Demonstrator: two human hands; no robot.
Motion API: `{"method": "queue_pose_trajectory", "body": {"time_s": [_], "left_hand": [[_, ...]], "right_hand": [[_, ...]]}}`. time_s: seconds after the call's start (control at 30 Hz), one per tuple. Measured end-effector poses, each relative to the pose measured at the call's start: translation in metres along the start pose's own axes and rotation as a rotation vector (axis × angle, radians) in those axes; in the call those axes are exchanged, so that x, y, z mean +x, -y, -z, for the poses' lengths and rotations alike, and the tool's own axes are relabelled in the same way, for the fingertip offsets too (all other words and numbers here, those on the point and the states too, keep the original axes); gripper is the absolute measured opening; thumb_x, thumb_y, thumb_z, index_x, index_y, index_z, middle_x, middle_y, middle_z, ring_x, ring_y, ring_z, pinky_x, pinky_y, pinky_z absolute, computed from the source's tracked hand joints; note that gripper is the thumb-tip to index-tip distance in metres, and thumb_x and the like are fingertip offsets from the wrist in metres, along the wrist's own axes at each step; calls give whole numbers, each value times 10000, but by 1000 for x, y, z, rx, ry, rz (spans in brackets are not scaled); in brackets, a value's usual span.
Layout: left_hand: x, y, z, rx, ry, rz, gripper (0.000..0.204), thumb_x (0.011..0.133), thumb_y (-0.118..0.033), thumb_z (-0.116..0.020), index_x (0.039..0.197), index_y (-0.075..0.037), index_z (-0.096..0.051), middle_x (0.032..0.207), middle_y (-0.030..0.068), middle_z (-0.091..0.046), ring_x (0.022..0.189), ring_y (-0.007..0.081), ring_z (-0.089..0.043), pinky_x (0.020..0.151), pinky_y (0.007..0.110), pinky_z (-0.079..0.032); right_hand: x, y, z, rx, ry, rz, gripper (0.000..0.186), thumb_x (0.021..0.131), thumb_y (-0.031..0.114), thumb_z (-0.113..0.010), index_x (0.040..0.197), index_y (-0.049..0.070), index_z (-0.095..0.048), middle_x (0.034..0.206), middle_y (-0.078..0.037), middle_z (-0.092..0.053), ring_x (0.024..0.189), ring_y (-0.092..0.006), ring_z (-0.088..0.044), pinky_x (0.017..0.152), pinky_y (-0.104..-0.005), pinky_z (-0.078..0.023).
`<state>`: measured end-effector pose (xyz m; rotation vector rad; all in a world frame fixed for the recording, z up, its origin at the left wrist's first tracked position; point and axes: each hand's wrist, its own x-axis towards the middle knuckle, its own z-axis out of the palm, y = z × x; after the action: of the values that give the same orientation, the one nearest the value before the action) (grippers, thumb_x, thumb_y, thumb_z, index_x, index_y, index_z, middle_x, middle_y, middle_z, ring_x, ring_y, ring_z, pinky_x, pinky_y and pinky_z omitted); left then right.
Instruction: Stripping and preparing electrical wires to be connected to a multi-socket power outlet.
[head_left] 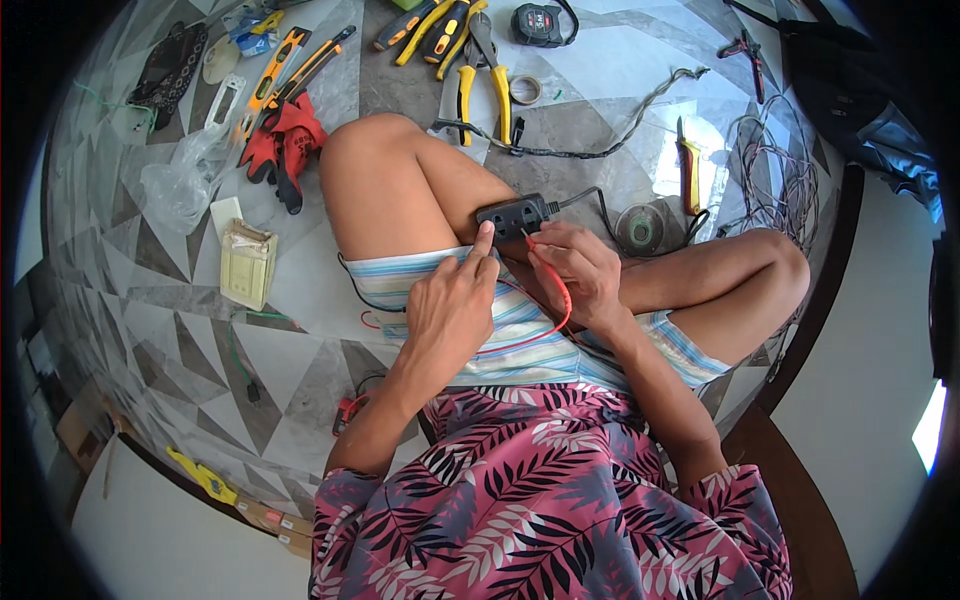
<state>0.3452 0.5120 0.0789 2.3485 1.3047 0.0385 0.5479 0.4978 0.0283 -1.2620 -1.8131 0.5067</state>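
A black power strip point(510, 217) with a cord at its right end rests by my bent left leg. My left hand point(449, 310) has its index finger extended onto the strip's front left; its other fingers are curled, and what they hold, if anything, is hidden. My right hand point(577, 270) pinches a red test probe point(529, 241) against the strip's lower right. Its red lead point(567, 300) curves down over my striped shorts. A red device point(348, 410), partly hidden, lies beside my left forearm.
Yellow-handled pliers point(465, 105), a tape measure point(537, 22) and a utility knife point(690, 170) lie ahead. Red gloves point(288, 150), a plastic bag point(180, 185) and a cream box point(247, 265) are at left. Tangled wires point(760, 180) are at right, near a dark raised edge.
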Motion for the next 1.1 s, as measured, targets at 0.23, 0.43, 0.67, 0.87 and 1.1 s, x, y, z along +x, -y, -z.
{"method": "queue_pose_trajectory", "body": {"time_s": [0.23, 0.43, 0.67, 0.87, 1.1], "left_hand": [[0, 0, 2, -13, -1, 8, 138, 733, -31, -608, 868, -4, -597, 1374, 141, -572, 741, 245, -650, 547, 356, -542], [-4, -1, -8, -10, -73, -17, 197, 763, -94, -603, 945, -24, -628, 1361, 142, -579, 817, 244, -670, 576, 367, -564], [-9, -11, -33, 61, -179, 50, 246, 819, -165, -576, 993, -35, -694, 1326, 247, -573, 857, 258, -671, 628, 364, -527], [-12, -16, -39, 49, -282, 93, 272, 783, -206, -608, 933, -3, -710, 1314, 263, -576, 782, 216, -634, 590, 315, -451], [-11, -14, -45, 21, -254, 64, 300, 803, -214, -612, 995, -10, -720, 1338, 301, -550, 791, 230, -655, 597, 330, -439]], "right_hand": [[8, 8, -7, -90, 159, 100, 234, 697, 82, -757, 915, 48, -677, 992, -58, -691, 970, -273, -660, 737, -364, -562], [6, 12, -9, -179, 276, 125, 297, 663, 115, -705, 949, 40, -677, 1068, -78, -665, 1023, -292, -605, 812, -421, -489], [0, 15, -15, -121, 303, 126, 331, 787, 186, -705, 1053, -7, -659, 1134, -158, -675, 1083, -376, -605, 950, -463, -461], [-3, 16, -17, -224, 309, 190, 345, 802, 166, -696, 1109, 9, -673, 1130, -126, -678, 1075, -358, -607, 947, -457, -467], [-3, 21, -17, -216, 314, 185, 383, 790, 181, -693, 1134, 13, -671, 1128, -124, -678, 1081, -346, -603, 965, -451, -459]]}}
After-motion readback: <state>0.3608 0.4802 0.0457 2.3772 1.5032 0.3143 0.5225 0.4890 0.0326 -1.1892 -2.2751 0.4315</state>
